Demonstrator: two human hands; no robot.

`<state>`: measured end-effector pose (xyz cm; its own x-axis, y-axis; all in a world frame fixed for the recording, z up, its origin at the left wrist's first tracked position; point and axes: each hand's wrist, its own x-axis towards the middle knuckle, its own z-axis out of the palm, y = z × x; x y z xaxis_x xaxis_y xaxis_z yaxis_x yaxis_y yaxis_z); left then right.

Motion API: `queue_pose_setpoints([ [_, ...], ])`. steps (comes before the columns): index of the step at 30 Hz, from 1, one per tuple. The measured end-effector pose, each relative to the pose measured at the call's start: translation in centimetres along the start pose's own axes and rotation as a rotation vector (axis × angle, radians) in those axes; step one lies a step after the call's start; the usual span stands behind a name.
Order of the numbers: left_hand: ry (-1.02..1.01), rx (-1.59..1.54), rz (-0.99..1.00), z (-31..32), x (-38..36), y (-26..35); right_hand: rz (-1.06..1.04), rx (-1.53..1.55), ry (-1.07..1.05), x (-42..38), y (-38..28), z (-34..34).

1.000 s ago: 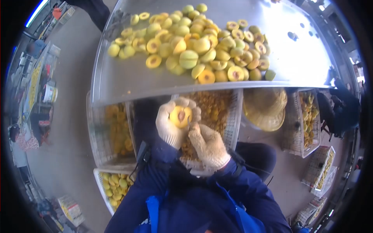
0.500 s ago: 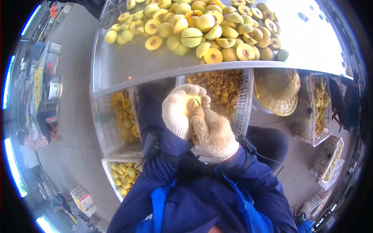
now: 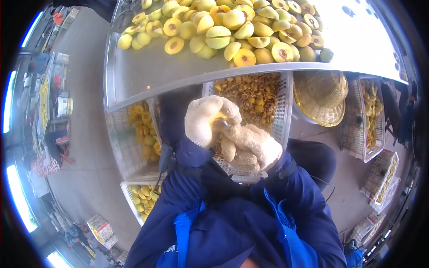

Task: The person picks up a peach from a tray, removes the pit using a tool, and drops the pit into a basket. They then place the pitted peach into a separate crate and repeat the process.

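My left hand (image 3: pixel 203 121), in a white knit glove, curls around a yellow peach half (image 3: pixel 217 119), mostly hidden by the fingers. My right hand (image 3: pixel 250 145), in a stained glove, is closed with its fingertips against the fruit. A small dark sliver shows between the fingertips, too hidden to name. Both hands hover over a white plastic crate (image 3: pixel 286 111) holding brown and orange peach scraps (image 3: pixel 252 96). Beyond them, many halved peaches (image 3: pixel 219 38) are heaped on a metal table (image 3: pixel 178 71).
Crates with peach halves (image 3: pixel 145 129) stand at my left, another (image 3: pixel 143 196) lower down. A woven bamboo hat (image 3: pixel 321 98) lies right of the scrap crate, near a further fruit crate (image 3: pixel 364 120). A white bucket (image 3: pixel 64 107) and other people are far left.
My right hand has turned over at the wrist, its fingers now curled below the fruit. My left fingers have closed further around the peach half, which shows less. The view has shifted slightly.
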<state>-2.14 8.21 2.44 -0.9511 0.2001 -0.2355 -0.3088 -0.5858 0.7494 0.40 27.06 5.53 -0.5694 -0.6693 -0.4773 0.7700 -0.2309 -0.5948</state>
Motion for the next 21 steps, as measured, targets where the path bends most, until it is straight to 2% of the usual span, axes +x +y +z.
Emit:
queue_pose_setpoints([
  [3,0.007,0.378,-0.109,0.6,0.5,2.2,0.083,-0.136,-0.038,0.3,-0.1,-0.7],
  [4,-0.008,0.409,-0.200,0.8,0.7,2.8,0.093,-0.125,-0.067,0.5,0.1,-1.1],
  [6,-0.091,0.517,-0.142,0.4,0.8,3.0,0.114,-0.108,-0.127,1.1,0.6,-1.7],
  [7,-0.131,0.573,-0.111,0.3,0.8,3.2,0.078,0.101,-0.022,0.8,0.7,-0.6],
  [8,-0.134,0.502,0.004,0.4,0.3,3.0,0.042,0.311,0.084,0.0,0.9,1.3],
  [9,-0.122,0.360,0.095,-0.1,0.5,2.2,0.056,0.330,0.010,0.0,1.6,0.6],
  [11,-0.098,0.070,0.284,-2.4,1.7,-0.7,0.022,0.141,-0.344,0.7,3.5,-2.7],
  [12,-0.038,-0.114,0.202,-3.6,2.1,-1.4,-0.026,0.109,-0.425,0.8,4.5,-3.7],
  [14,0.095,-0.150,0.169,-3.3,1.5,-1.1,-0.163,0.223,-0.286,1.3,6.1,-4.3],
  [16,0.175,-0.230,0.132,-3.1,1.3,-0.5,-0.137,0.582,-0.104,2.1,5.5,-3.4],
  [17,0.215,-0.213,0.134,-3.0,1.1,-0.3,-0.102,0.383,-0.157,1.3,4.1,-3.5],
  [19,0.285,-0.186,0.135,-2.9,1.2,-0.4,0.057,-0.007,0.049,0.8,0.7,-1.1],
  [21,0.279,-0.090,0.167,-2.9,1.2,-0.9,-0.083,0.030,0.144,1.0,1.2,0.8],
])
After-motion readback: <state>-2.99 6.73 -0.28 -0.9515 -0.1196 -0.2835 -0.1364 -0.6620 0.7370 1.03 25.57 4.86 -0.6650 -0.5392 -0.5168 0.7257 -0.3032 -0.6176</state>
